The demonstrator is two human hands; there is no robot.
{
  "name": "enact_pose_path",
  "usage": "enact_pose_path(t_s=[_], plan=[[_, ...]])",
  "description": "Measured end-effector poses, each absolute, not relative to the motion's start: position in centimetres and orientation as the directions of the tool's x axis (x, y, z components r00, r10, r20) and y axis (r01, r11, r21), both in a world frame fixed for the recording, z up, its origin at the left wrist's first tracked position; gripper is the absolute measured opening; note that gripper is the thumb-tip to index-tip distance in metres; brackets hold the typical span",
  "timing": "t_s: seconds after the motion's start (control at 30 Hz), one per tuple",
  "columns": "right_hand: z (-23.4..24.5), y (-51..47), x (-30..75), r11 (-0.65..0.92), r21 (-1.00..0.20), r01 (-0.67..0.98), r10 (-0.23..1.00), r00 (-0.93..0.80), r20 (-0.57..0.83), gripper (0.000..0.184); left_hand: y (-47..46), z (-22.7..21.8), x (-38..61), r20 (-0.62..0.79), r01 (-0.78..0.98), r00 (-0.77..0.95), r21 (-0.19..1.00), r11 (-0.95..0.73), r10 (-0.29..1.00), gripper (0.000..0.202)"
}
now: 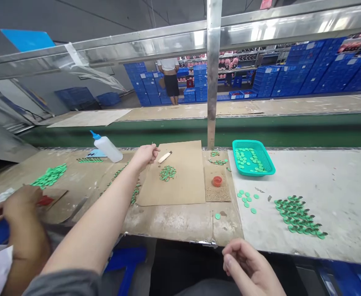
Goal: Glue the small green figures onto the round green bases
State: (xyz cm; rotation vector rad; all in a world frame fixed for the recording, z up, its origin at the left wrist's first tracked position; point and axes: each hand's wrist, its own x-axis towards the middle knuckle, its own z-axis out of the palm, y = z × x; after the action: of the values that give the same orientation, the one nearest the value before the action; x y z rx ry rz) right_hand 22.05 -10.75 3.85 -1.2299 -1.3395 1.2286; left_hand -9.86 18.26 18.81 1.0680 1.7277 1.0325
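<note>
My left hand (146,156) reaches over the upper left edge of a cardboard sheet (186,172), its fingers pinched together; what is between them, if anything, is too small to make out. Just right of it lies a short pale-handled tool with a dark tip (165,157). Below that tool is a pile of small green and red-brown pieces (167,173). My right hand (251,265) hangs before the table's front edge, fingers loosely curled toward the thumb, with nothing visible in it. The nearest item to it is a single green disc (217,216).
A small red cup (217,181) stands on a brown pad. Right of it are a teal basket (253,170) of green discs and rows of dark-topped discs (299,216). At left stand a glue bottle (109,149) and a green pile (49,176), beside a co-worker's hands (23,199).
</note>
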Motion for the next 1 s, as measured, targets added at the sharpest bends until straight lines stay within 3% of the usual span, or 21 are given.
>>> enact_pose_path(t_s=[0.07,0.17,0.27,0.37,0.43,0.47,0.5,0.53,0.6,0.7,0.9,1.0], plan=[[4.2,-9.5,21.8,0.313,-0.924,0.221,0.949,-0.117,0.293,0.018,12.7,18.2,-6.6,-0.242,0.106,-0.216,0.957,0.27,0.946,0.052],[5.4,-7.5,20.8,0.697,-0.618,0.363,0.695,-0.131,0.707,0.037,2.1,15.2,-0.2,-0.258,-0.09,-0.01,0.962,0.257,0.966,0.069],[6.8,-6.6,19.8,0.842,-0.361,0.399,0.464,-0.199,0.863,0.037,-6.1,11.6,4.3,-0.257,-0.395,0.341,0.834,0.386,0.904,0.081],[7.7,-7.2,20.3,0.85,-0.4,0.341,0.489,-0.234,0.84,0.034,-8.1,9.1,4.0,-0.242,-0.371,0.38,0.844,0.387,0.893,0.084],[8.1,-7.6,21.7,0.784,-0.515,0.345,0.591,-0.161,0.791,0.034,-6.5,7.7,2.0,-0.144,-0.146,0.247,0.972,0.184,0.958,0.08],[8.3,-7.5,22.6,0.726,-0.582,0.365,0.648,-0.082,0.757,0.032,-5.3,7.0,0.9,-0.03,0.048,0.161,0.999,0.023,0.986,0.073],[8.5,-7.2,23.6,0.654,-0.652,0.385,0.702,0.014,0.712,0.031,-4.0,6.4,-0.1,0.098,0.26,0.119,0.957,-0.127,0.988,0.061],[8.6,-6.7,24.6,0.563,-0.73,0.386,0.754,0.122,0.646,0.03,-2.7,5.7,-0.9,0.152,0.327,0.111,0.928,-0.18,0.982,0.049],[8.7,-5.1,26.5,0.369,-0.873,0.319,0.834,0.301,0.463,0.024,-0.7,4.7,-1.6,0.252,0.417,0.239,0.846,-0.333,0.938,0.031],[8.6,-1.9,28.2,0.218,-0.954,0.204,0.904,0.325,0.276,0.022,1.0,3.7,-0.8,0.412,0.49,0.445,0.63,-0.602,0.795,0.022],[8.8,4.8,27.5,0.287,-0.884,0.369,0.899,0.216,0.382,0.022,1.6,3.3,0.9,0.56,0.499,0.584,0.325,-0.804,0.588,0.023],[9.0,8.0,26.5,0.368,-0.847,0.384,0.891,0.116,0.44,0.016,1.5,3.4,0.5,0.572,0.483,0.626,0.25,-0.839,0.53,0.03]])
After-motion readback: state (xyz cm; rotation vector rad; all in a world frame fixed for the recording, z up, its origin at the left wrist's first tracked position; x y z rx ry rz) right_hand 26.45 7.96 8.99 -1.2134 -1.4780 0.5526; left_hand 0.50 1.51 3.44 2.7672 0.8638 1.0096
